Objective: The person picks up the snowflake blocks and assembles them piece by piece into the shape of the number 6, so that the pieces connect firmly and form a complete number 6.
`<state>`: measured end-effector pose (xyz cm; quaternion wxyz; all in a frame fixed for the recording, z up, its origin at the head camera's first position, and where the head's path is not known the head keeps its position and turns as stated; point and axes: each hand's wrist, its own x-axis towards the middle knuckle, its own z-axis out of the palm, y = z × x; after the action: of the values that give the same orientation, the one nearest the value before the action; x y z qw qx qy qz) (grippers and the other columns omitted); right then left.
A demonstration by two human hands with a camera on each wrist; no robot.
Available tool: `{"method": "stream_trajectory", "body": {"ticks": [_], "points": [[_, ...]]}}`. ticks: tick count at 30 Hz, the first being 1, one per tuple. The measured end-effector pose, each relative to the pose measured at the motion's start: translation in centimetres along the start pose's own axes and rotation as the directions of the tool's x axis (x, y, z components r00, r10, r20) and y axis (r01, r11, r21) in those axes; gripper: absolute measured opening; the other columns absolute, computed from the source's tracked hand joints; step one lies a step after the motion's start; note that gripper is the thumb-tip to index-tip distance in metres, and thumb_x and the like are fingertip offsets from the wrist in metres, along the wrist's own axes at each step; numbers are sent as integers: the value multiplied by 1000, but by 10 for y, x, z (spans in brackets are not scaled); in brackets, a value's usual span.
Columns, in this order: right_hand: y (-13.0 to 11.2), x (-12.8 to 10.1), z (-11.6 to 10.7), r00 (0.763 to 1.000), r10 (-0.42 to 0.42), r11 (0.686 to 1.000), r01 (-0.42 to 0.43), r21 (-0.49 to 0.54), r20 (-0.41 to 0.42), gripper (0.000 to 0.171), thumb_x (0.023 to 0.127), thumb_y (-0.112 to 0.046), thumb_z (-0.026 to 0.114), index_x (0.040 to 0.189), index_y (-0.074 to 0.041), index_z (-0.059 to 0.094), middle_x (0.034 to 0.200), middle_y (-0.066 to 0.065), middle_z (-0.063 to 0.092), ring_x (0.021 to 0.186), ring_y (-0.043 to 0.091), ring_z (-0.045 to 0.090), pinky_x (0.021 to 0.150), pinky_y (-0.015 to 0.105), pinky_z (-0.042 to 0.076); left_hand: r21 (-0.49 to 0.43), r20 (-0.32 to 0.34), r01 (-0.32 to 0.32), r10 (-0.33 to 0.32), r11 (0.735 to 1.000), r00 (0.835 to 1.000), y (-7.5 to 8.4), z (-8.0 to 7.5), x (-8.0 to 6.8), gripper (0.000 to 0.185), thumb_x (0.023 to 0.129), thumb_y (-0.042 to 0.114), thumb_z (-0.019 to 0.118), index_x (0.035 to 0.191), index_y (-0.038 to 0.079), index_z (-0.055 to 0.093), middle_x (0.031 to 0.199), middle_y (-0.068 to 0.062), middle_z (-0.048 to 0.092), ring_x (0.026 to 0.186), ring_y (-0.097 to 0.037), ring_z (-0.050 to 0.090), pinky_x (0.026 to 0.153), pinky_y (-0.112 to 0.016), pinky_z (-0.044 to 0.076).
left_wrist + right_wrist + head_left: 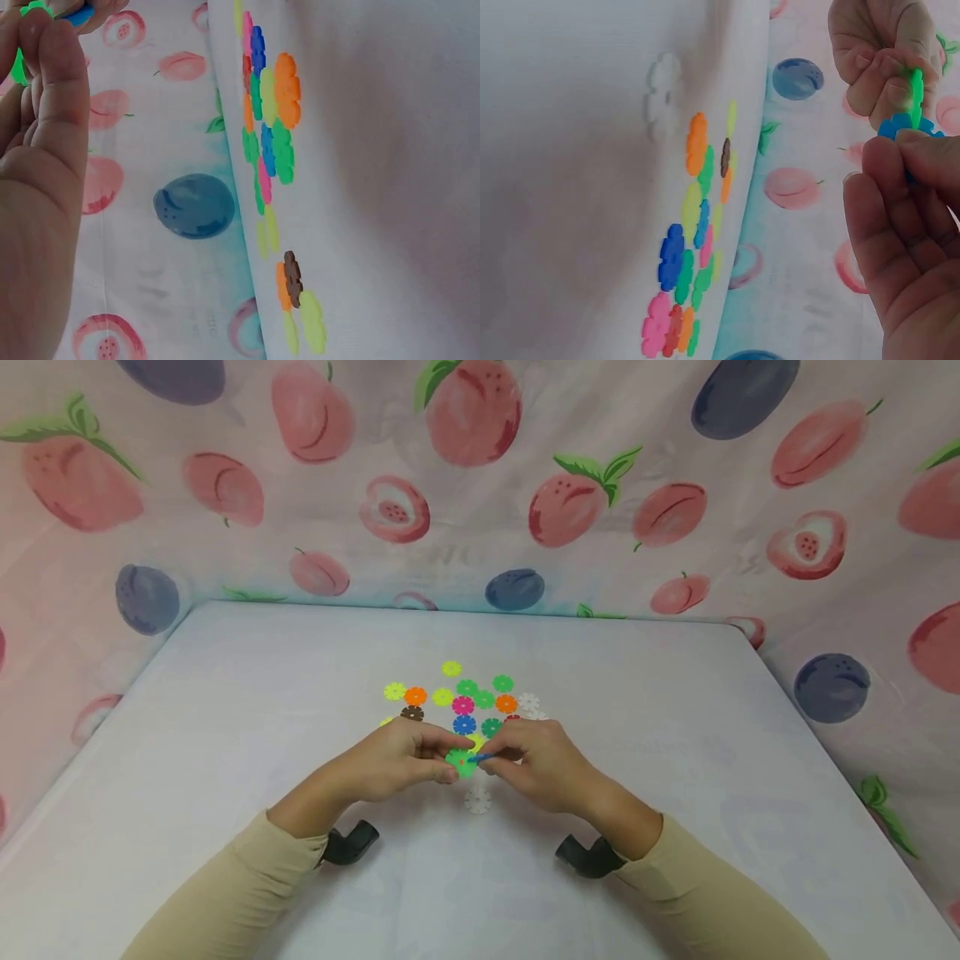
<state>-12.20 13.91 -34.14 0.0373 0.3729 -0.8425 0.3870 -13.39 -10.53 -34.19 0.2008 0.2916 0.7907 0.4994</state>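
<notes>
My left hand [408,762] pinches a green snowflake disc [459,762] just above the white table [225,710]. Against it my right hand [528,760] pinches a blue disc [483,758], the two pieces meeting edge to edge. In the right wrist view the green disc [916,96] stands on edge above the blue disc [898,125] between both hands' fingertips. The left wrist view shows the green disc [18,67] behind my left hand's fingers [56,82], with the blue disc [77,13] at the top edge.
Several loose coloured discs [465,702] lie in a cluster just beyond my hands. One white disc [477,800] lies under my hands, nearer to me. Fruit-printed cloth [480,485] walls the table on three sides.
</notes>
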Motion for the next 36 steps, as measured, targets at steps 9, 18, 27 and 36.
{"method": "stream_trajectory", "body": {"ticks": [9, 18, 27, 36], "points": [[2, 3, -3, 998, 56, 998, -56, -3, 22, 14, 87, -3, 77, 100, -4, 72, 92, 1, 70, 83, 12, 66, 77, 28, 57, 44, -7, 34, -34, 998, 999, -4, -2, 1, 39, 93, 15, 72, 129, 2, 66, 91, 3, 70, 84, -18, 64, 74, -30, 52], [17, 3, -4, 938, 307, 952, -304, -45, 160, 24, 89, -12, 75, 111, -4, 71, 101, 3, 70, 91, 16, 64, 81, 31, 55, 64, -40, 104, -101, 993, 994, -11, -10, -3, 38, 93, 17, 72, 130, 8, 66, 96, -1, 63, 91, -20, 60, 76, -32, 53], [19, 1, 16, 854, 387, 920, -336, -200, 347, 25, 88, -16, 76, 113, -12, 74, 100, -8, 69, 92, 14, 59, 82, 32, 51, -15, -70, 121, -122, 993, 990, -22, -16, -4, 40, 93, 12, 71, 130, 2, 64, 100, -6, 64, 93, -22, 62, 81, -33, 54], [19, 1, 28, 825, 409, 910, -339, -239, 390, 30, 86, -20, 80, 115, -14, 73, 105, -7, 68, 96, 13, 59, 86, 34, 51, -90, -65, 129, -136, 987, 989, -23, -16, -4, 40, 92, 8, 70, 131, -2, 61, 101, -10, 61, 91, -23, 62, 81, -32, 56]]}}
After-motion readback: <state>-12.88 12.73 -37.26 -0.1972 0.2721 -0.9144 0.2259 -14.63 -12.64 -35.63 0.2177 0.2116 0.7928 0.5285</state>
